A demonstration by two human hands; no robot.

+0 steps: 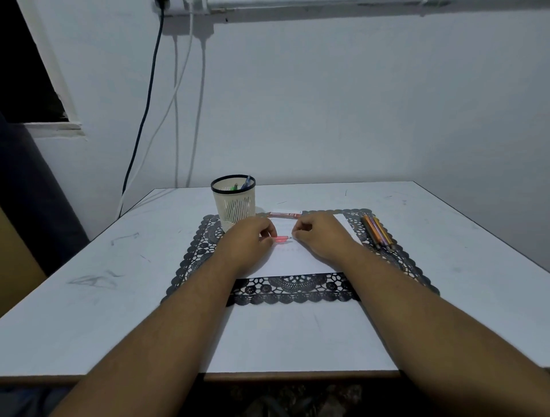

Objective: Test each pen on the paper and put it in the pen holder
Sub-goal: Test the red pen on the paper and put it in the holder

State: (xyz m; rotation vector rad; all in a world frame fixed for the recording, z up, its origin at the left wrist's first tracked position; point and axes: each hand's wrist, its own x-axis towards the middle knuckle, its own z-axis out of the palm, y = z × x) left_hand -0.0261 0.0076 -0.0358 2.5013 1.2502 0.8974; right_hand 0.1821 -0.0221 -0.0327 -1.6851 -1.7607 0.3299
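Over the paper [300, 256], red pen [282, 239] between both grips, left hand [248, 238] pinching it

A white table [89, 268] with grey scuff marks on its top stands against a pale wall [357, 104], and a black lace-patterned placemat [293, 290] with scalloped edges lies in the middle of it. Down the wall on the left hang a dark cable [148, 98] and several white cables [203, 104], coming from a fitting at the top edge of the view, where a long pale tube [327, 3] also runs sideways. Further left, a dark window opening [26, 65] sits above a white sill [55, 127].
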